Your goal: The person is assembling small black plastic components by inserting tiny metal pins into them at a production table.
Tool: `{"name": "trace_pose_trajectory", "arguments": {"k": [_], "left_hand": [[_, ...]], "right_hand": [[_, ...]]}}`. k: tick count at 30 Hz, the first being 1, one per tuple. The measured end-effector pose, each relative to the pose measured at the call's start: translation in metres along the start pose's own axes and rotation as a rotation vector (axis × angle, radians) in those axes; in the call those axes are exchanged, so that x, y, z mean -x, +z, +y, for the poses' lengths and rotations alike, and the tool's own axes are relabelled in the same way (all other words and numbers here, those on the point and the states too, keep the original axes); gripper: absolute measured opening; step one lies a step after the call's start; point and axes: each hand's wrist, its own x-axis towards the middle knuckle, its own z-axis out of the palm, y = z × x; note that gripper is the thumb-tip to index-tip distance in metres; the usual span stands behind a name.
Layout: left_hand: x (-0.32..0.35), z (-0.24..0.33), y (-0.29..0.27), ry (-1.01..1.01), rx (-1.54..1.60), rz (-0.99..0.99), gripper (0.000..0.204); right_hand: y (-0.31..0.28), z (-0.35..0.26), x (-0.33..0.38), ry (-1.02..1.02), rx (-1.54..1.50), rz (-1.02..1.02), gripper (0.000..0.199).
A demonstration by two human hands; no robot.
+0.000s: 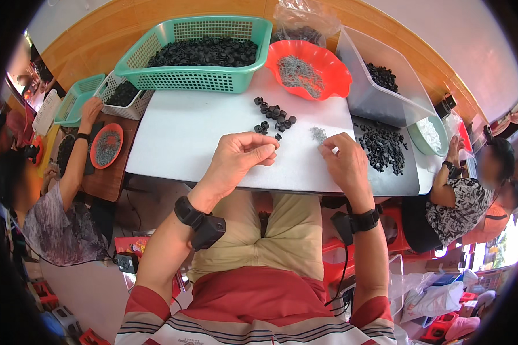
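My left hand (pixel 239 158) rests on the white table (pixel 184 138), its fingers pinched on a small black ring at the fingertips. My right hand (pixel 342 161) hovers beside a little heap of small grey metal pieces (pixel 317 134), thumb and forefinger closed; whether a piece is between them I cannot tell. A loose cluster of small black rings (pixel 275 117) lies just beyond my left hand's fingertips. Both wrists wear black bands with devices.
A teal basket (pixel 198 77) of black rings stands at the back, a red bowl (pixel 334 72) of grey pieces to its right, then a clear bin (pixel 380 100). More black rings (pixel 383 146) lie on a grey tray. Other people work at left and right.
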Motion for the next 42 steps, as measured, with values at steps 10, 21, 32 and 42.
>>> {"name": "trace_pose_trajectory", "arguments": {"k": [10, 21, 32, 42], "left_hand": [[0.003, -0.003, 0.002, 0.038, -0.069, -0.003, 0.018], [0.005, -0.005, 0.003, 0.054, -0.082, -0.010, 0.019], [0.006, -0.005, 0.005, 0.057, -0.103, -0.002, 0.018], [0.006, -0.003, 0.006, 0.064, -0.113, -0.005, 0.018]], "right_hand": [[0.001, 0.002, 0.000, 0.007, -0.011, -0.004, 0.018], [-0.011, 0.004, -0.001, -0.154, 0.060, -0.092, 0.011], [-0.021, 0.013, -0.001, -0.232, 0.014, -0.171, 0.010], [-0.021, 0.007, 0.005, -0.233, 0.199, -0.207, 0.006]]}}
